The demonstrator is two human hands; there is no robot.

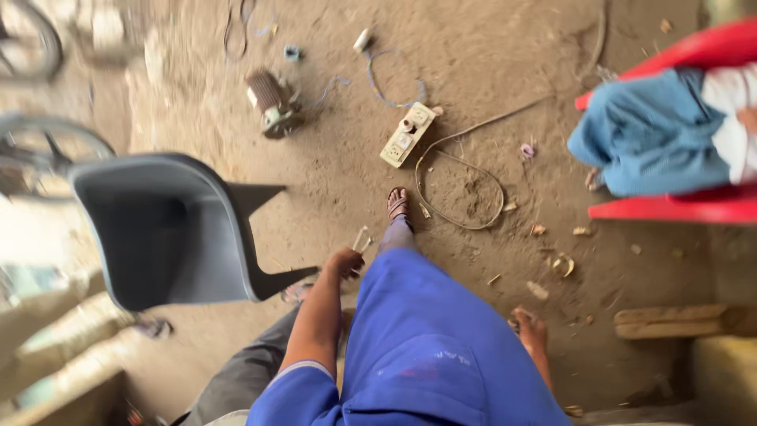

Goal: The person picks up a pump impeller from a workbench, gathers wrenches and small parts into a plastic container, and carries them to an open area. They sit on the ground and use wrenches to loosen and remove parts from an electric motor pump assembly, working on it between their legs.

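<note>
My left hand (344, 261) hangs low in front of me with its fingers curled. A small pale object (363, 239) sticks out of its grip; I cannot make out what it is. The hand sits right at the pointed corner of a grey plastic chair (165, 229), which fills the left side. Whether it touches the chair is unclear. My right hand (531, 328) hangs at my side over the dirt floor, blurred, with nothing plainly in it. My blue shirt fills the bottom centre, and my sandalled foot (398, 203) is planted ahead.
On the dirt floor ahead lie a cream socket box (406, 134), a looped cable (465, 193) and a small motor (270, 102). A red chair (670, 209) with blue cloth (650, 134) stands right. A wooden block (678, 320) lies lower right; wheels (31, 47) are far left.
</note>
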